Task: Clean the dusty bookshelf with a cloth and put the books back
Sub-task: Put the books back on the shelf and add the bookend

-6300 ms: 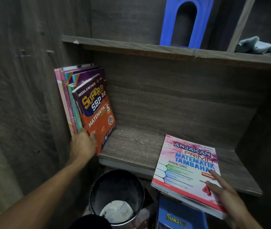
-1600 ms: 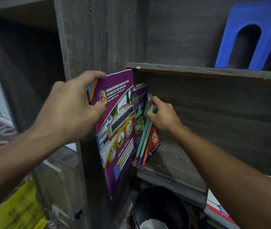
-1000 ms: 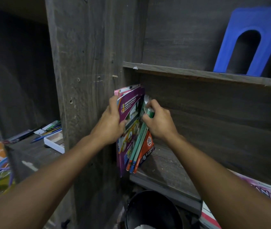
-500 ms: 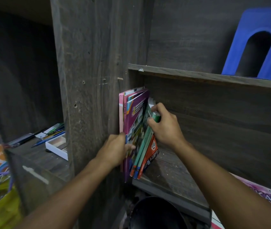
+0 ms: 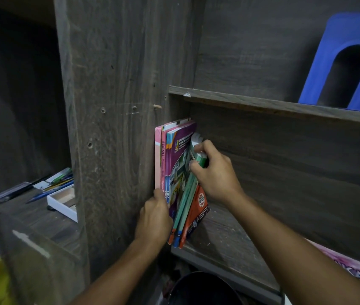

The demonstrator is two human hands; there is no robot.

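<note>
Several books point(image 5: 168, 164) stand at the left end of the lower shelf point(image 5: 225, 236) against the shelf's side panel point(image 5: 113, 128). A purple book point(image 5: 180, 155) sits among them, pink ones to its left. My right hand point(image 5: 213, 172) grips the tops of the green and orange books point(image 5: 194, 214), which lean right with their lower corners past the shelf's front edge. My left hand point(image 5: 155, 216) presses against the lower front edges of the pink and purple books. No cloth is in view.
A blue bookend point(image 5: 346, 60) stands on the upper shelf point(image 5: 284, 104). A pink book point(image 5: 355, 276) lies flat at the lower shelf's right end. A black bin point(image 5: 203, 289) sits below. At the left, a desk point(image 5: 38, 219) holds pens and a white box point(image 5: 63, 201).
The purple book that my left hand held out in front has gone into the row. My left hand has slid down to the books' lower edges. My right hand keeps the green and orange books tilted.
</note>
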